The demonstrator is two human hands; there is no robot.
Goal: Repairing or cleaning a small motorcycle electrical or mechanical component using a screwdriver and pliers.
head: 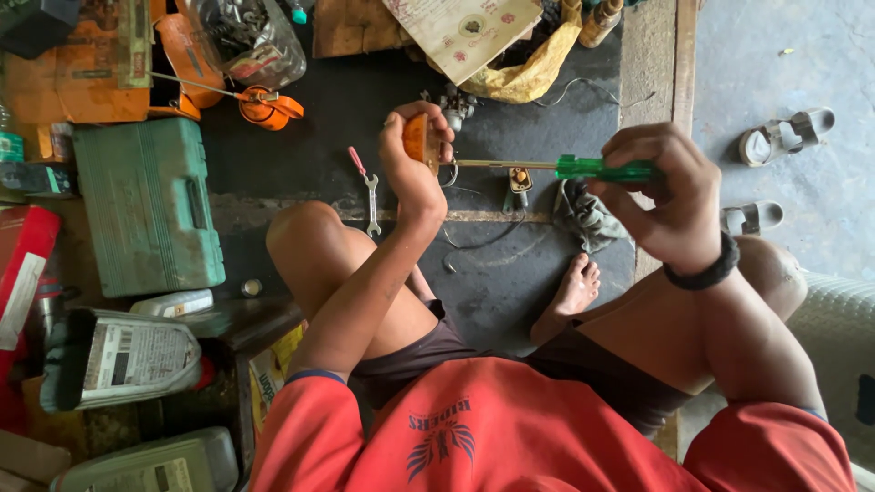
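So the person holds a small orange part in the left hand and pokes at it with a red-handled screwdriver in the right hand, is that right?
Not quite. The head view shows the screwdriver has a green see-through handle, not a red one. The rest stands: the left hand holds the small orange part, and the right hand holds the screwdriver with its tip at that part.

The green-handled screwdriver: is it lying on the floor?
No, the right hand holds the screwdriver, its tip at the orange part in the left hand.

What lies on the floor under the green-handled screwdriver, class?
Under the screwdriver, held by the right hand against the orange part in the left hand, lie a small orange-topped metal part, a grey rag and thin wires. The rag covers whatever lies beneath it.
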